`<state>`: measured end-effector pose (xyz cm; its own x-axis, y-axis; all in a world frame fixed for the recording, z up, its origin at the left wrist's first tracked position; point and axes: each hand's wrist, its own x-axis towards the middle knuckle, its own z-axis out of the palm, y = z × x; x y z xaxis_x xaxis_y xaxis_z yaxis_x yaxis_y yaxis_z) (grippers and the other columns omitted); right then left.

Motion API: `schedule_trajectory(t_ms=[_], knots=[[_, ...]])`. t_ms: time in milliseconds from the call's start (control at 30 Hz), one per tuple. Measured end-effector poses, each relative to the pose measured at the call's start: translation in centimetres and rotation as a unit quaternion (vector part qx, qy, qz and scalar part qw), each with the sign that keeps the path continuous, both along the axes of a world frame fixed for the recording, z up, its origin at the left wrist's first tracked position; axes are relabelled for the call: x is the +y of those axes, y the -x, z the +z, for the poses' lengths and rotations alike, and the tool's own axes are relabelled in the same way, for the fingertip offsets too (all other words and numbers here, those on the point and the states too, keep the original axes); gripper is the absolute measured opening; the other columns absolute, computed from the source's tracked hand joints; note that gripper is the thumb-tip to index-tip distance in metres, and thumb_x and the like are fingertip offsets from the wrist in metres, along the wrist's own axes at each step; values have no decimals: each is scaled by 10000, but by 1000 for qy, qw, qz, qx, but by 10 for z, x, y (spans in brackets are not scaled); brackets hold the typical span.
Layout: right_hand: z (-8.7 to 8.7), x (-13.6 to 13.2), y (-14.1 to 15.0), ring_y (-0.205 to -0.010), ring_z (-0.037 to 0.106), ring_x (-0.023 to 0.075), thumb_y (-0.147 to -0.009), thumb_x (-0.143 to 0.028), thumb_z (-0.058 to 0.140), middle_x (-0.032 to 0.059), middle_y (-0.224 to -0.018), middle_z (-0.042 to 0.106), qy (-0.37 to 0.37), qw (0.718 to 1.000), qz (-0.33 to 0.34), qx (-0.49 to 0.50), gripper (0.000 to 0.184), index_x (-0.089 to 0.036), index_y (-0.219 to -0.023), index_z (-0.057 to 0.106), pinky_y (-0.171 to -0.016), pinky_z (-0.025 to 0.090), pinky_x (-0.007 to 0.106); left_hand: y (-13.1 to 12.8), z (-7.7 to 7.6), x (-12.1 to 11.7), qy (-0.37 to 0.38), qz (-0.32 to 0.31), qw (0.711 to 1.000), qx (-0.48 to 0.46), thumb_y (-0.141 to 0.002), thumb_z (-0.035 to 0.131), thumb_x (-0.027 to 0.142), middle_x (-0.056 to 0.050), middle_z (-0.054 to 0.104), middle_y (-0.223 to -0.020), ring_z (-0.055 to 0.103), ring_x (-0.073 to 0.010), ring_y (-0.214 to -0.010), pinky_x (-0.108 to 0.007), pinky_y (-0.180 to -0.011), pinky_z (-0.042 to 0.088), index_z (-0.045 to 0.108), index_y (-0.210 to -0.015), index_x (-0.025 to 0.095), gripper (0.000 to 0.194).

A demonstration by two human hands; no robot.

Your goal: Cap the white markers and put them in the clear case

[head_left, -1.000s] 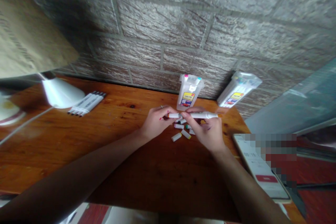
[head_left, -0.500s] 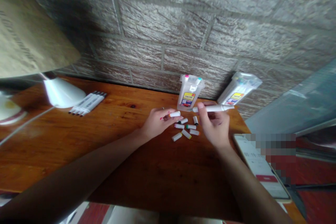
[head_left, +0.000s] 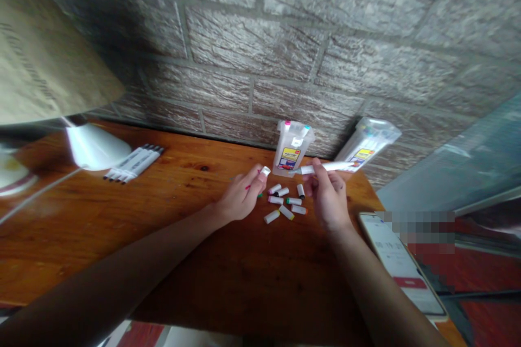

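Observation:
My left hand [head_left: 241, 195] is closed in a pinch on a small white marker cap [head_left: 265, 171], whose top end pokes out above the fingers. To the right, my right hand [head_left: 330, 195] grips a white marker [head_left: 323, 167] between thumb and fingers, held nearly level with its tips pointing left and right. Between the hands, several loose white caps with coloured ends lie on the wood, among them a green-ended cap [head_left: 293, 201] and a yellow-ended cap [head_left: 272, 217]. Just behind stands a clear plastic marker case [head_left: 288, 143] with two markers showing at its top.
A second clear case [head_left: 366, 143] with markers leans against the brick wall [head_left: 280, 59]. A row of several dark-tipped markers [head_left: 134, 164] lies left, beside the lamp base [head_left: 97, 146]. A phone [head_left: 402, 265] rests at the right edge of the wooden table [head_left: 195, 293].
My left hand has drawn back slightly left and turned, so the cap now points up. A purple-ended cap has come into sight on the table. My right hand still holds the marker, shifted slightly left.

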<state>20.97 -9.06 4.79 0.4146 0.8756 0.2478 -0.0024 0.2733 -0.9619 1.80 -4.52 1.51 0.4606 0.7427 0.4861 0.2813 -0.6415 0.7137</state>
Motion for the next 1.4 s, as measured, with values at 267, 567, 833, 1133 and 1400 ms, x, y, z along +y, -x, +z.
schedule_trajectory(t_ms=[267, 567, 833, 1133, 1400], knots=[[1, -3, 5, -409, 428, 90, -772, -540, 737, -31, -570, 599, 16, 1000, 11, -2, 385, -191, -681, 603, -392, 291, 257, -4, -12, 5, -47, -19, 999, 8, -1023, 483, 342, -27, 738, -843, 691, -143, -737, -235, -696, 498, 593, -1065, 189, 193], [1, -5, 6, -418, 435, 73, -781, -494, 755, -36, -536, 575, 12, 1000, 9, -8, 382, -180, -627, 603, -406, 310, 226, -6, -18, 9, -128, -23, 991, -29, -962, 623, 310, -22, 761, -869, 639, -98, -632, -188, -622, 495, 688, -1113, 185, 207], [2, -7, 10, -425, 441, 73, -803, -512, 743, -26, -532, 588, 15, 998, 38, -37, 379, -170, -667, 654, -412, 340, 215, -5, -16, 8, -132, -19, 990, -46, -932, 672, 279, 2, 758, -804, 628, -83, -598, -165, -597, 483, 706, -1089, 186, 186], [4, -11, 8, -425, 420, 70, -816, -533, 733, -33, -481, 535, 44, 992, 86, -87, 397, -163, -675, 720, -427, 327, 215, -4, -15, 6, -135, 8, 989, -65, -924, 681, 263, -17, 785, -883, 677, -85, -647, -159, -624, 512, 711, -1096, 179, 193], [0, -7, 7, -429, 454, 75, -801, -581, 728, -19, -492, 550, 77, 988, 98, -87, 473, -167, -588, 647, -417, 332, 214, -4, -17, 10, -152, -18, 985, -84, -911, 694, 202, -45, 796, -933, 706, -97, -695, -166, -651, 542, 725, -1120, 172, 213]])
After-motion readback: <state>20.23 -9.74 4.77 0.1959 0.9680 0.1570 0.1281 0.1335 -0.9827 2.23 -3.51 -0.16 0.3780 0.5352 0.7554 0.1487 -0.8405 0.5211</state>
